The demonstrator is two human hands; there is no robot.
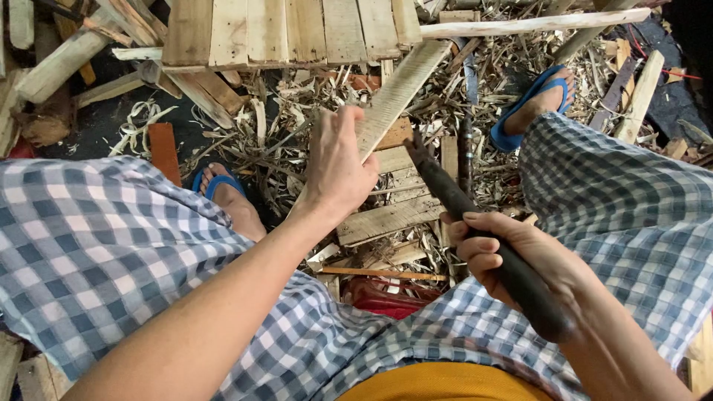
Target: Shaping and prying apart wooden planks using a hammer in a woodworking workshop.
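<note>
Pale, flat and ridged along its length, one wooden slat (pixel 394 96) slants up from the left hand (pixel 338 167), which grips its lower end, while the right hand (pixel 512 256) is closed round the dark handle of one blackened knife (pixel 453 197), its tip just beside the slat.

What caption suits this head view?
Left hand steadies a pale wooden slat; right hand grips a dark-handled blade.
</note>
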